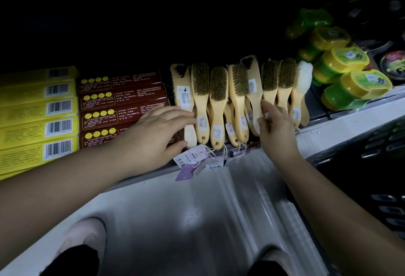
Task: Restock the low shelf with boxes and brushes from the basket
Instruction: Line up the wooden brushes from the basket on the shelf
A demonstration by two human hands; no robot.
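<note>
Two pale slippers [85, 236] under dark trouser legs sit closest, on a glossy floor, with both forearms reaching forward to the low shelf [341, 122]. The step in hand looks like tidying the row of wooden brushes [219, 100], which already lie on the shelf between the boxes and the tubs, handles towards the front lip. The left hand [162, 131] lies flat with its fingers straight and spread, the tips on the leftmost brush handle and the palm over the corner of the red boxes [122, 102]. The right hand [276, 126] is against the handles further right, seen from its back; whether its thumb and fingers pinch a handle or only touch it cannot be told. Neither hand carries new stock, so the next move probably calls for squaring the handles, then turning right to the dark slotted basket [385, 144], whose contents are out of sight. Eight brush heads can be counted, seven with dark bristles or bare backs and one white and fluffy, and a few more handles show underneath. Five yellow boxes [39, 109] show barcodes, four red ones show rows of dots, and roughly seven green-and-yellow tubs [348, 60] are stacked at the right. Purple hang tags [192, 155] dangle over the edge.
</note>
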